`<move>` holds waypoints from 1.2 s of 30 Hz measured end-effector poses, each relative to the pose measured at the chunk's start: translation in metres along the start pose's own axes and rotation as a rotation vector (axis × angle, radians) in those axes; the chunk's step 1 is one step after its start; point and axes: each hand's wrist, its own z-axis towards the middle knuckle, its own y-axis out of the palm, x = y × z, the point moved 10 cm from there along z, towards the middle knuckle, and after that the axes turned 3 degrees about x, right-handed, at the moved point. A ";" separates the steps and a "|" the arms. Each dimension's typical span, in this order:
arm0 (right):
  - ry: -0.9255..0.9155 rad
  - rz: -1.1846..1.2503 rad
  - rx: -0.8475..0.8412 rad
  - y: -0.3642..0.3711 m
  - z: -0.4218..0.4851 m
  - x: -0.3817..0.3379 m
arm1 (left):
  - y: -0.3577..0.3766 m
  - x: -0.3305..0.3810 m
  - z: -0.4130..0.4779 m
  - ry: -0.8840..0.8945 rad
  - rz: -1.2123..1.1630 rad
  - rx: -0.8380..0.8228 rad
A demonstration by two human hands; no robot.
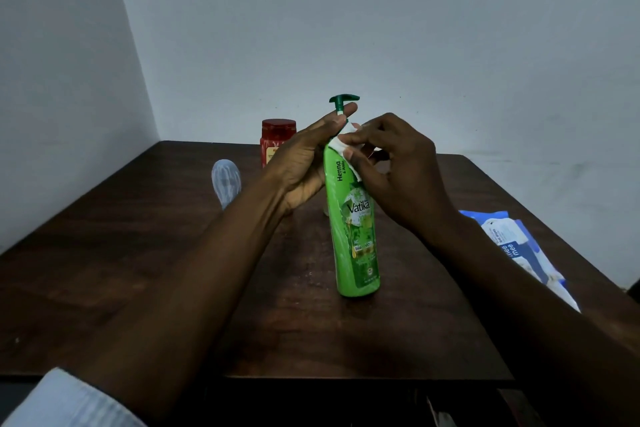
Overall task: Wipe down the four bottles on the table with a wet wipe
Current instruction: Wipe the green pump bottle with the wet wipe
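A tall green pump bottle (355, 236) stands upright in the middle of the dark wooden table (138, 270). My left hand (308, 163) grips its neck just under the green pump head. My right hand (391, 166) presses a white wet wipe (344, 149) against the bottle's shoulder. A red jar with a red lid (277, 139) stands behind my left hand. A clear plastic bottle (225, 180) stands to the left of it. Something small and pale (325, 210) shows behind the green bottle, mostly hidden.
A blue and white pack of wet wipes (519, 253) lies near the table's right edge. The table sits in a corner between two pale walls. My light sleeve (69, 399) shows at the lower left.
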 end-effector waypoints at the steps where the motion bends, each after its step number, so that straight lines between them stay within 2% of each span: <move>1: -0.017 -0.005 -0.002 0.001 -0.001 -0.002 | 0.000 0.001 0.000 -0.003 0.004 0.002; 20: -0.220 -0.059 -0.044 0.005 -0.015 -0.014 | -0.003 0.000 0.002 -0.036 0.043 0.016; 25: -0.259 -0.072 -0.111 0.013 -0.037 -0.014 | -0.009 -0.002 0.006 -0.021 -0.023 0.035; 36: -0.246 -0.112 -0.257 0.019 -0.080 -0.013 | -0.020 -0.003 0.008 0.004 0.002 0.072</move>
